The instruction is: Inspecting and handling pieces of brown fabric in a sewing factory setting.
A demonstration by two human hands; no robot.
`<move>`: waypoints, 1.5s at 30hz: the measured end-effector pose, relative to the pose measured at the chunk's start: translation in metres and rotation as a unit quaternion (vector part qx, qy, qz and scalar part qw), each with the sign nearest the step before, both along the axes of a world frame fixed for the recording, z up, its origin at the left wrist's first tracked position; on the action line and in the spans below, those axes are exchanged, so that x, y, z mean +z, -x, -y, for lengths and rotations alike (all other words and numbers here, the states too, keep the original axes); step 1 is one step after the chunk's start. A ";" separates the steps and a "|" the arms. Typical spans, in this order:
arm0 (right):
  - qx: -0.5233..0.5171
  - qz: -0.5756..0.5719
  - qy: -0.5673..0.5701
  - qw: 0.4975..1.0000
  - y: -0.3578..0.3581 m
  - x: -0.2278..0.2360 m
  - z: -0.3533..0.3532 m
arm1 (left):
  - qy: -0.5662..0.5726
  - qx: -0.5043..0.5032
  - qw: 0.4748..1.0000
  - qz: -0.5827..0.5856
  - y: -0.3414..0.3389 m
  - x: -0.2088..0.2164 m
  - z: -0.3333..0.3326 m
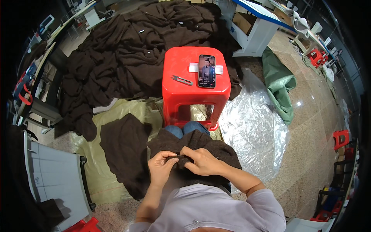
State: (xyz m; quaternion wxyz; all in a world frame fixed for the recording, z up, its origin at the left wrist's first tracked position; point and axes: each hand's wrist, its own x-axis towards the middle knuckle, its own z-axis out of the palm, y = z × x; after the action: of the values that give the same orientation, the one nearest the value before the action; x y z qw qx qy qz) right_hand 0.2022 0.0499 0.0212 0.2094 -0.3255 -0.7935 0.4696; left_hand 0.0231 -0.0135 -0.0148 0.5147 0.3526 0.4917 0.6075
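A dark brown cloth garment [222,152] lies bunched across my lap, over blue trouser knees. My left hand [161,165] pinches an edge of it between thumb and fingers. Close beside it, my right hand [201,161] grips the same cloth with curled fingers, and the two sets of fingertips nearly meet. Whether a small item sits between the fingertips, I cannot make out. Just beyond my knees stands a red plastic stool [176,63]. On its top lie a phone [207,71] with a lit screen and small metal thread snips [182,80]; a white strip shows under the phone.
A large heap of brown cloth [127,50] covers the floor ahead. Another brown piece [125,150] lies to my left on yellowish sheeting [92,170]. Clear plastic sheeting [253,135] and a green sheet [280,85] are to the right. A grey wheeled bin [58,178] stands at near left.
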 end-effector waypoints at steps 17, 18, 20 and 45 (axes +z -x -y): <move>-0.169 -0.129 -0.296 0.931 0.022 -0.017 0.008 | -0.190 0.121 0.951 -0.213 -0.031 0.008 -0.006; -0.169 -0.125 -0.314 0.926 0.023 -0.021 0.009 | -0.188 0.124 0.951 -0.212 -0.031 0.006 -0.004; -0.164 -0.111 -0.329 0.923 0.022 -0.028 0.008 | -0.177 0.107 0.956 -0.209 -0.030 0.003 -0.001; -0.284 -0.082 -0.413 0.861 -0.066 -0.029 -0.024 | -0.142 0.038 0.962 -0.230 0.007 0.038 -0.023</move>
State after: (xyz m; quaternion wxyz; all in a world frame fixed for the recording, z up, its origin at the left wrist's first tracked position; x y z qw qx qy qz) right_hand 0.2681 0.0737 -0.0080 0.5129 -0.3809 -0.7681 0.0439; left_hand 0.0160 0.0094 0.0235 0.3086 0.5331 0.5184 0.5931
